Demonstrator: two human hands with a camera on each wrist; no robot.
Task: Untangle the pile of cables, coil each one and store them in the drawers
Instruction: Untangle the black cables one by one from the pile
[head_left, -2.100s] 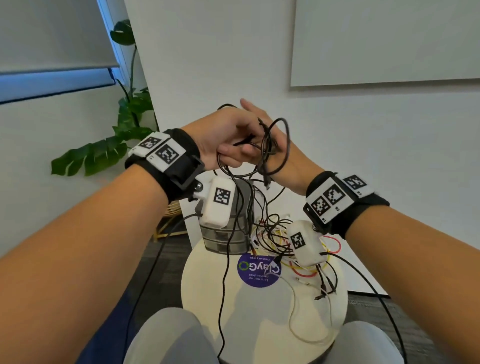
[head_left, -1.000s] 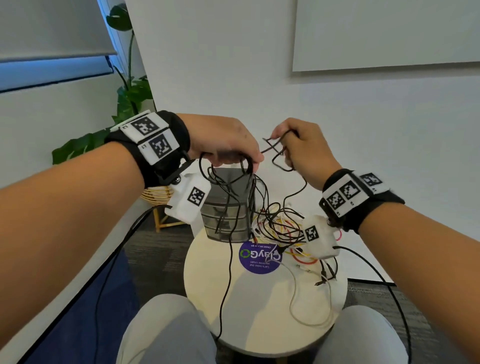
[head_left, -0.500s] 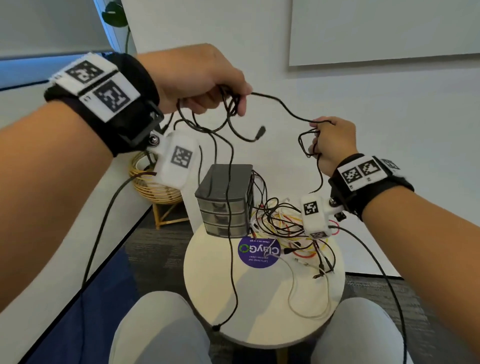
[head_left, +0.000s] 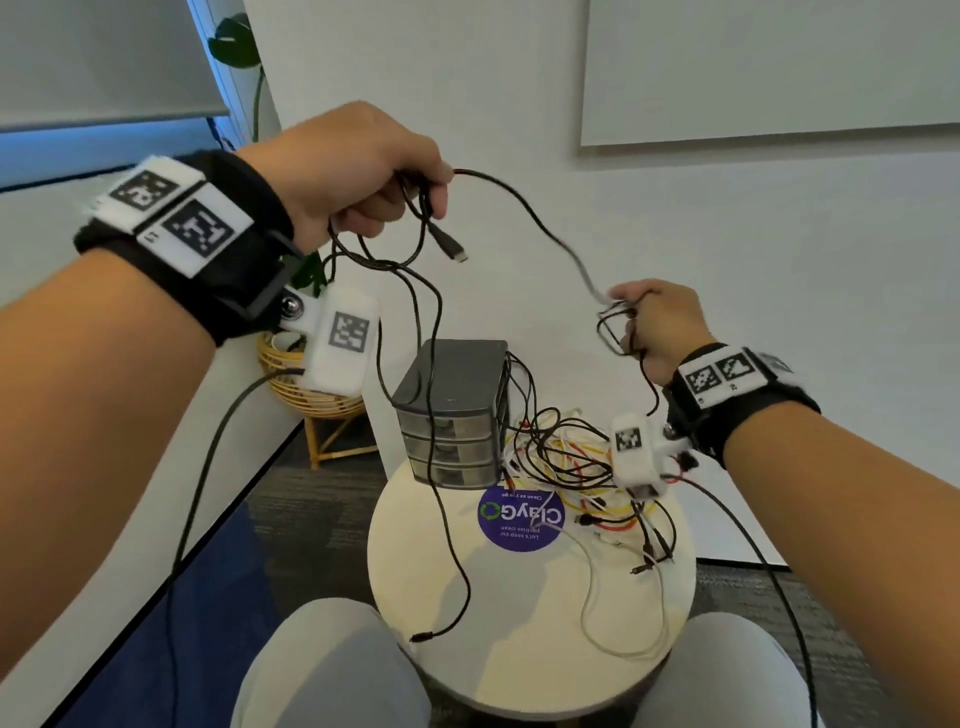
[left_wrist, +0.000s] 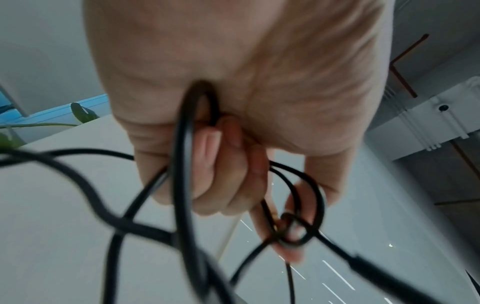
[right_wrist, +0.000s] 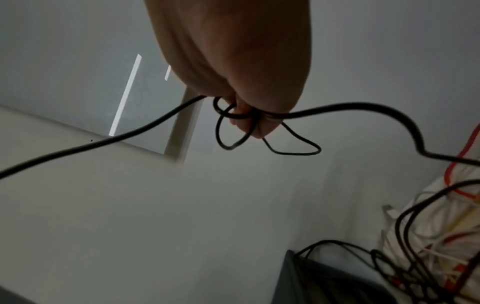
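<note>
My left hand (head_left: 374, 171) is raised high at the left and grips several loops of a black cable (head_left: 524, 208); the curled fingers (left_wrist: 228, 164) close round the strands. A plug end (head_left: 451, 248) dangles below that hand. The cable spans down to my right hand (head_left: 649, 325), which grips small loops of it (right_wrist: 233, 123) above the table. Another black strand hangs from the left hand down to the table's front edge (head_left: 447, 571). A tangled pile of black, white, yellow and red cables (head_left: 566, 467) lies beside the grey three-drawer unit (head_left: 452, 415), whose drawers are shut.
The small round white table (head_left: 519, 649) carries a purple round sticker (head_left: 522, 517). My knees sit under its front edge. A wicker stand (head_left: 317, 410) and a leafy plant (head_left: 234, 47) are at the left by the wall. A white wall stands behind.
Both hands started close together above the drawers, then drew apart. The left hand rose with its loops, the right moved right and lower, stretching the black cable between them.
</note>
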